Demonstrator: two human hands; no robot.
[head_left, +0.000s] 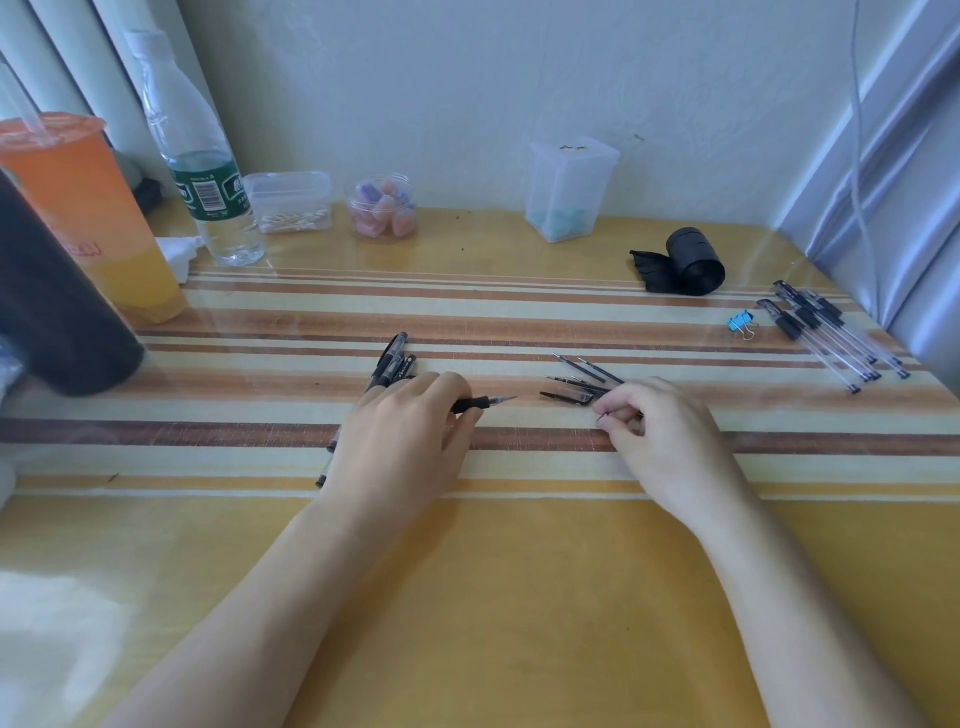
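**Fingers (452, 395) on pen parts**

The left hand (400, 441) curls its fingers round one black pen (483, 401), tip aimed right, we judge to meet the other hand. The right hand (670, 431) pinches a small part we cannot name. Beyond, on the tabletop (519, 597), we count about four loose refills (579, 368), then a heap of dark pens (392, 364), uncounted. Far right lie roughly five clear pens (831, 332), likely set aside.

You are working with bare arms: your left hand (400, 447) and right hand (670, 431) are showing uncovered, and both forearms (249, 613) are running bare from the wrists down to the lower edge of the view, slim and smooth.
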